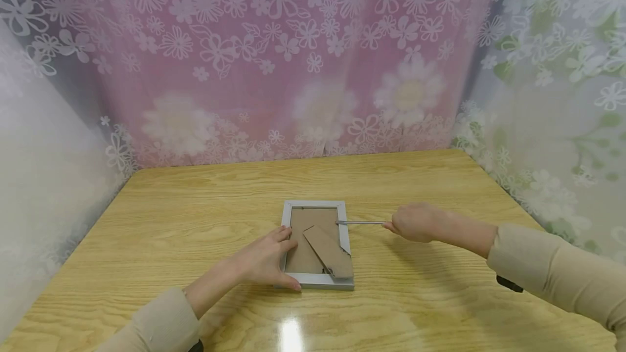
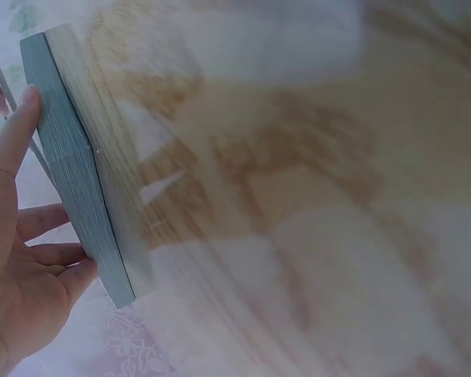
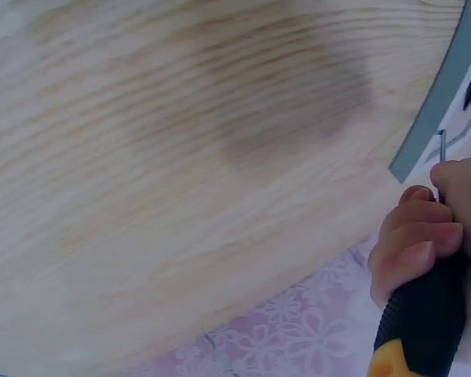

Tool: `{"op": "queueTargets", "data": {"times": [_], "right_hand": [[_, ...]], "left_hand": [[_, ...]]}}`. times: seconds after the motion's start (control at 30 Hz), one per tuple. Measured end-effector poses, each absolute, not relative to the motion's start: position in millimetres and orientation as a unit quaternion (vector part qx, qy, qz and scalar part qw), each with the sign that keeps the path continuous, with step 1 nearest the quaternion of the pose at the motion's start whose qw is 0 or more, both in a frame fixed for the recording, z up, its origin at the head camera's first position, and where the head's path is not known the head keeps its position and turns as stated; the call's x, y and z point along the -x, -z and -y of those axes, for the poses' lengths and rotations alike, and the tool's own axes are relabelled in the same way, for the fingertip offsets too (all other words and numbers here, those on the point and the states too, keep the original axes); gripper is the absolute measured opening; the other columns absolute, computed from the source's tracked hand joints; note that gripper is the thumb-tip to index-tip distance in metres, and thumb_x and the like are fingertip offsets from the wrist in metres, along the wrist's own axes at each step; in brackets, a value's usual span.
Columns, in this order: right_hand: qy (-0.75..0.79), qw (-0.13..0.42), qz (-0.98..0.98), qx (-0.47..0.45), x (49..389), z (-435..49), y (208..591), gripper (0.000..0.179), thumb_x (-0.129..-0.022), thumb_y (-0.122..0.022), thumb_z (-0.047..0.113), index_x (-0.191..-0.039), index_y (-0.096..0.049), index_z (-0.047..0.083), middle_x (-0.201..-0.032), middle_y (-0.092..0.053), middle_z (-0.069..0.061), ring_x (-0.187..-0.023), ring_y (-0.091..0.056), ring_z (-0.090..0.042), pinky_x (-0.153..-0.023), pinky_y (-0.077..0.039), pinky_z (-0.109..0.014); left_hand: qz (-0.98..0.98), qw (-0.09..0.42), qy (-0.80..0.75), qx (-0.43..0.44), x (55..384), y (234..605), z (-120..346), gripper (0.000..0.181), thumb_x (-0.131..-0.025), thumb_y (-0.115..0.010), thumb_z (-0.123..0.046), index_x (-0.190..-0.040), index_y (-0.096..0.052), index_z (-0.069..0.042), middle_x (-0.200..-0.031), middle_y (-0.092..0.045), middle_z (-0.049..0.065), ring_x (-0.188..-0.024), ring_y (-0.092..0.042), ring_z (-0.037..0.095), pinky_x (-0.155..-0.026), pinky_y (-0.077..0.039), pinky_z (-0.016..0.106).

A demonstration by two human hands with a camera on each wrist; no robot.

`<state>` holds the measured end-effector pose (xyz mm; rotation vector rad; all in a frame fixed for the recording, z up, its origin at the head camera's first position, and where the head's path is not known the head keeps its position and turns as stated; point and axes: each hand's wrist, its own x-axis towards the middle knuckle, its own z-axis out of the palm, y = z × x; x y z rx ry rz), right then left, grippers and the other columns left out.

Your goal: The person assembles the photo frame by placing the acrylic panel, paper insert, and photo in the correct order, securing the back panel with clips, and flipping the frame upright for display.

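A silver-grey picture frame (image 1: 318,280) lies face down on the table, its brown backing board (image 1: 313,219) showing. A slanted brown stand flap (image 1: 329,253) crosses the board towards the lower right corner. My left hand (image 1: 261,258) grips the frame's lower left corner, thumb on the near edge and fingers over the left side. In my right hand (image 1: 418,222) is a screwdriver (image 1: 364,222), held by its black and yellow handle (image 3: 428,314), which the palm hides in the head view. Its thin metal shaft crosses the frame's right side, tip at the inner edge of the backing.
The wood-grain table (image 1: 205,194) reaches back to a pink flowered curtain (image 1: 274,69). Pale flowered curtains hang along the left and right sides. Light reflects off the tabletop near the front.
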<state>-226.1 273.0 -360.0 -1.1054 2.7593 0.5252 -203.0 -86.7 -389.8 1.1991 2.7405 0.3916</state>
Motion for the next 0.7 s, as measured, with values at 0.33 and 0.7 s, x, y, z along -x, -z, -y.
{"op": "queueTargets", "data": {"times": [0.33,0.7], "right_hand": [[-0.150,0.085,-0.920,0.352,217,-243,316,0.044,-0.098,-0.045,0.020,-0.055,-0.040,0.014,-0.049,-0.027,0.007,-0.043,-0.021,-0.005,-0.041,-0.025,-0.017],[-0.160,0.091,-0.921,0.344,216,-244,320,0.044,-0.098,-0.044,0.024,-0.056,-0.048,0.014,-0.048,-0.032,0.006,-0.043,-0.024,-0.007,-0.041,-0.033,-0.019]], "left_hand": [[-0.907,0.058,-0.122,-0.398,203,387,87,0.089,-0.068,-0.070,-0.061,-0.128,-0.051,0.003,-0.141,-0.032,0.029,-0.131,-0.028,0.042,-0.104,-0.032,0.049],[-0.907,0.069,-0.116,-0.399,201,385,85,0.089,-0.069,-0.071,-0.059,-0.128,-0.050,0.004,-0.141,-0.032,0.029,-0.131,-0.027,0.043,-0.104,-0.032,0.049]]}}
